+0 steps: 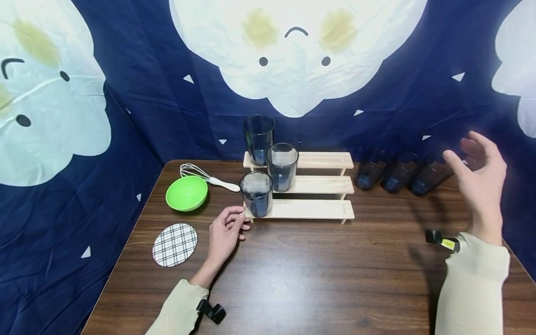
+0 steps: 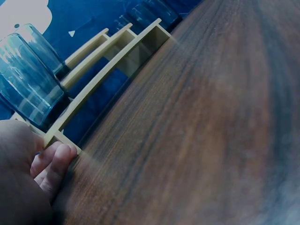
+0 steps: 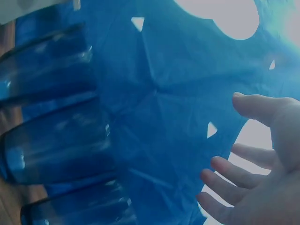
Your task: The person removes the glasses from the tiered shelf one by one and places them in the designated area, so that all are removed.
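Observation:
A three-step wooden rack (image 1: 318,209) stands at the table's middle, with a dark blue tumbler on each step: lowest (image 1: 256,193), middle (image 1: 282,166), top (image 1: 257,138). My left hand (image 1: 226,231) rests on the table, its curled fingertips (image 2: 55,161) touching the left end of the bottom step (image 2: 63,137), just below the lowest tumbler (image 2: 26,86). My right hand (image 1: 481,174) hovers open in the air at the right, holding nothing. It is just right of three more blue tumblers (image 1: 399,176) standing in a row by the backdrop (image 3: 51,150).
A green bowl (image 1: 186,193), a white-handled whisk (image 1: 207,177) and a round plaid coaster (image 1: 174,244) lie left of the rack. Blue cloth with white cloud shapes (image 1: 293,60) walls in the brown table (image 1: 326,279) at the back and sides.

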A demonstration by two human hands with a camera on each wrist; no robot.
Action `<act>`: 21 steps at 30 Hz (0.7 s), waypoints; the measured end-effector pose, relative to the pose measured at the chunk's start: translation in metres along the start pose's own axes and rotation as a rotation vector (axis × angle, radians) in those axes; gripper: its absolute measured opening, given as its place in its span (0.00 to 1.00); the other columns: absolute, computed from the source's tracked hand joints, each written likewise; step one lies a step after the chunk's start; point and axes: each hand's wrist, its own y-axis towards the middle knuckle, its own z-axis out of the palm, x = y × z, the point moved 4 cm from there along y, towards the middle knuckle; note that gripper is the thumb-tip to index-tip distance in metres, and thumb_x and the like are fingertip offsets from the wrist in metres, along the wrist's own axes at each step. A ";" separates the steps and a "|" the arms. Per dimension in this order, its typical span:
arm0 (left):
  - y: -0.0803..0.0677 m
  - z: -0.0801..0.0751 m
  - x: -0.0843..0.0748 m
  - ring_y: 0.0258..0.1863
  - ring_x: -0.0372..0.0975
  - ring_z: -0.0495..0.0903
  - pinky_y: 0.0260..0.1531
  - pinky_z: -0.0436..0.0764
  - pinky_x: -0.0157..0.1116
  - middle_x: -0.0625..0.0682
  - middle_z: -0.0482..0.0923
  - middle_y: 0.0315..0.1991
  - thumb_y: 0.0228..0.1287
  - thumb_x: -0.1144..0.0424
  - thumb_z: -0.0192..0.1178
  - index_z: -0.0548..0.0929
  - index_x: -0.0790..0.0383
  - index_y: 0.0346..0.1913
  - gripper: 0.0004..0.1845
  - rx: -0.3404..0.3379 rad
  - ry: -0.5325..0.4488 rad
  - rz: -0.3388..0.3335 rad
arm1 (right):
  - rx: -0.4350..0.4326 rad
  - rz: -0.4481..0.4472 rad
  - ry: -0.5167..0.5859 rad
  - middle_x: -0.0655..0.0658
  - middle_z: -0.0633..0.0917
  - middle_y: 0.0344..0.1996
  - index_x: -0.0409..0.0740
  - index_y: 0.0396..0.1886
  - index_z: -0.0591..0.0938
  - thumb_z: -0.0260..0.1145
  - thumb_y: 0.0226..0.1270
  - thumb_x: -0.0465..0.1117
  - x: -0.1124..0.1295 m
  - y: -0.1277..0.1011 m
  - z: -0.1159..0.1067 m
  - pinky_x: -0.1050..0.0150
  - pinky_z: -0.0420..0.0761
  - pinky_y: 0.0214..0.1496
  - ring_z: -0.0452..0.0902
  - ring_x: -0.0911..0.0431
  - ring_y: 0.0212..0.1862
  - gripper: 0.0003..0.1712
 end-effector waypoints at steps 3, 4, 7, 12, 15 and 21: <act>0.000 0.001 0.000 0.28 0.38 0.92 0.19 0.91 0.33 0.71 0.91 0.41 0.82 0.72 0.64 0.85 0.72 0.58 0.09 -0.001 0.000 0.010 | -0.009 -0.056 0.040 0.66 0.86 0.55 0.53 0.75 0.83 0.77 0.69 0.32 0.010 -0.003 0.002 0.75 0.77 0.64 0.82 0.69 0.59 0.36; 0.000 0.001 0.000 0.28 0.38 0.92 0.19 0.91 0.33 0.71 0.91 0.41 0.82 0.72 0.64 0.85 0.73 0.58 0.09 -0.002 -0.003 0.013 | -0.007 -0.076 0.047 0.65 0.86 0.55 0.53 0.75 0.83 0.77 0.69 0.31 0.013 -0.005 0.003 0.75 0.77 0.62 0.82 0.69 0.59 0.35; 0.001 0.000 0.001 0.29 0.37 0.92 0.19 0.91 0.33 0.71 0.91 0.41 0.82 0.72 0.64 0.85 0.74 0.58 0.09 -0.005 -0.008 0.014 | 0.008 -0.138 0.058 0.64 0.87 0.55 0.53 0.74 0.84 0.78 0.68 0.31 0.025 -0.010 0.007 0.75 0.78 0.64 0.83 0.68 0.59 0.35; 0.000 -0.001 0.002 0.29 0.36 0.92 0.20 0.91 0.33 0.71 0.91 0.41 0.82 0.72 0.63 0.85 0.73 0.58 0.09 -0.004 -0.010 0.008 | 0.026 -0.247 0.048 0.63 0.88 0.56 0.51 0.73 0.85 0.79 0.68 0.31 0.046 -0.021 0.014 0.73 0.79 0.69 0.85 0.69 0.59 0.35; 0.000 0.000 0.002 0.29 0.36 0.92 0.20 0.91 0.34 0.70 0.91 0.41 0.82 0.72 0.63 0.85 0.72 0.58 0.09 -0.004 -0.008 0.008 | 0.027 -0.292 0.055 0.63 0.88 0.55 0.49 0.72 0.85 0.79 0.67 0.30 0.057 -0.027 0.018 0.73 0.80 0.70 0.85 0.69 0.58 0.34; 0.000 0.000 0.000 0.29 0.38 0.92 0.20 0.91 0.34 0.69 0.91 0.40 0.82 0.71 0.64 0.85 0.72 0.58 0.09 0.002 -0.015 0.006 | 0.049 -0.351 0.143 0.61 0.90 0.53 0.43 0.70 0.86 0.79 0.65 0.27 0.069 -0.038 0.026 0.74 0.80 0.70 0.87 0.68 0.56 0.33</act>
